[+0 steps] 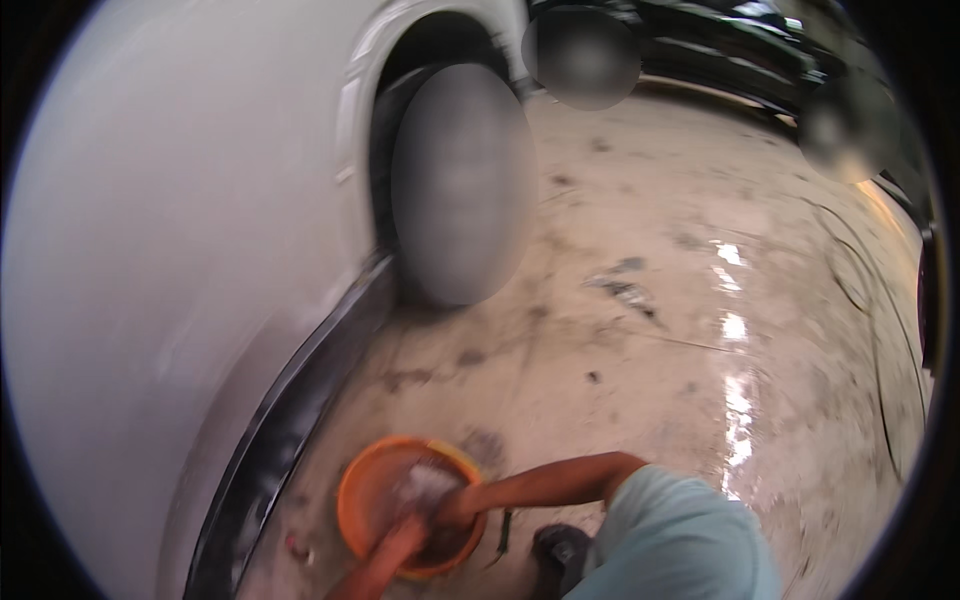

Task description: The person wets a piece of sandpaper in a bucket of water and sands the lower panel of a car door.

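Note:
Both of my hands reach down into an orange basin (pixel 355 480) standing on the floor. Inside it lies a whitish patch (pixel 428 482), either foam or a cloth; I cannot tell which. My left hand (pixel 405 532) comes in from the lower edge and is smeared by motion. From the right, with the arm bent, my right hand (pixel 457 507) dips in close beside it. The fingers of both hands are hidden or blurred, so whether they grip anything does not show.
A white vehicle (pixel 190 200) fills the left side, with a black side step (pixel 290 420) near the basin. Its wheel (pixel 465 185) is blurred out. A dark vehicle (pixel 720 50) stands at the back. A thin hose or cable (pixel 880 390) curves over the stained floor at right. My shoe (pixel 563 548) is near the basin.

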Demonstrator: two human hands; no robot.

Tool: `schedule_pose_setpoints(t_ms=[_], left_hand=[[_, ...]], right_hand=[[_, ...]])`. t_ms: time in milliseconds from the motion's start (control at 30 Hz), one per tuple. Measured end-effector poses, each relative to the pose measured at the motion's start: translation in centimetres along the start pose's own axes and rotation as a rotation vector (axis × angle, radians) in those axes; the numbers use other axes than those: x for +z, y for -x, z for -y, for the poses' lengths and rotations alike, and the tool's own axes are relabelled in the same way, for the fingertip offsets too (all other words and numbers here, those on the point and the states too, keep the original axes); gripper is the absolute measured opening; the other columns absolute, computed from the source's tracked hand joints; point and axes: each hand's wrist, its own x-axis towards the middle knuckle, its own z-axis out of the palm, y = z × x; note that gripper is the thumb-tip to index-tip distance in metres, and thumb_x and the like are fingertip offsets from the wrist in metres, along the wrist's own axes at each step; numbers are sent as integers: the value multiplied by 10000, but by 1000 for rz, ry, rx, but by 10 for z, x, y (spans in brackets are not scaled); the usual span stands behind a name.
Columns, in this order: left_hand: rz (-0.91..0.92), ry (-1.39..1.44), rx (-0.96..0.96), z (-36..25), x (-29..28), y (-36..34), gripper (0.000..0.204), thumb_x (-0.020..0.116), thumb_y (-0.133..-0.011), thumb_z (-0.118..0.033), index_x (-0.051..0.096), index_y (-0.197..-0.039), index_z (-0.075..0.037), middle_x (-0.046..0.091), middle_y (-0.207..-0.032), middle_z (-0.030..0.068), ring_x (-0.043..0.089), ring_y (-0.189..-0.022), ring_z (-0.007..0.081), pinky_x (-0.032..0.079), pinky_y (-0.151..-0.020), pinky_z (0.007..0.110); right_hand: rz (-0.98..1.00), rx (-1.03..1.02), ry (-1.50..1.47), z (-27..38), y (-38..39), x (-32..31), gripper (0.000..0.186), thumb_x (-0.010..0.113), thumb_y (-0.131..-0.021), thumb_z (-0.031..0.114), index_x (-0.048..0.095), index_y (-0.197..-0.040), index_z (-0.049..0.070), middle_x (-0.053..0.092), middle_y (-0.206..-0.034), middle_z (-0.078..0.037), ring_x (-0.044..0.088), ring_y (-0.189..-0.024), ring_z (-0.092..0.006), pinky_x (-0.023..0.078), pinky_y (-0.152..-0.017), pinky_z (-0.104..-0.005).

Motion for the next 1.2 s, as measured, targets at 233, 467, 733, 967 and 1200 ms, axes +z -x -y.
schedule_pose_setpoints(t_ms=[233,467,733,967,1200], left_hand=[[284,122,-138,-50,-64,-8,388,403,-872,-211,617,-1143,-35,530,-1264,185,425,-1240,345,281,-1064,460],[-49,1137,-86,-15,-31,27,413,372,-924,-369,587,-1138,-87,557,-1211,121,471,-1163,289,382,-964,430],[-542,2522,-678,-3,-150,184,259,576,-836,-256,609,-1030,-87,639,-1011,33,623,-905,193,503,-803,362],[-2082,1665,-882,-115,-214,375,408,549,-802,-169,555,-1188,-34,599,-1126,80,580,-1017,224,451,-927,374],[-1434,-141,-1228,-40,-281,376,680,351,-878,18,67,-1487,-92,119,-1547,89,214,-1393,213,239,-1105,367]], right_hand=[[284,94,53,-4,2,-20,328,488,-804,197,667,-1001,5,650,-1013,-207,614,-993,-341,453,-881,-437],[291,69,7,0,0,-27,356,500,-809,250,649,-1013,-1,639,-1008,-235,605,-987,-366,449,-893,-435],[266,96,-105,-6,3,-22,356,477,-814,229,645,-1048,19,617,-1085,-228,585,-1035,-374,444,-905,-441],[302,73,-59,-8,1,-25,356,483,-822,260,637,-1064,50,624,-1074,-210,585,-1022,-380,445,-906,-447],[340,87,-80,-11,-4,-23,338,496,-826,266,643,-1044,54,624,-1064,-213,589,-1020,-366,445,-895,-449]])
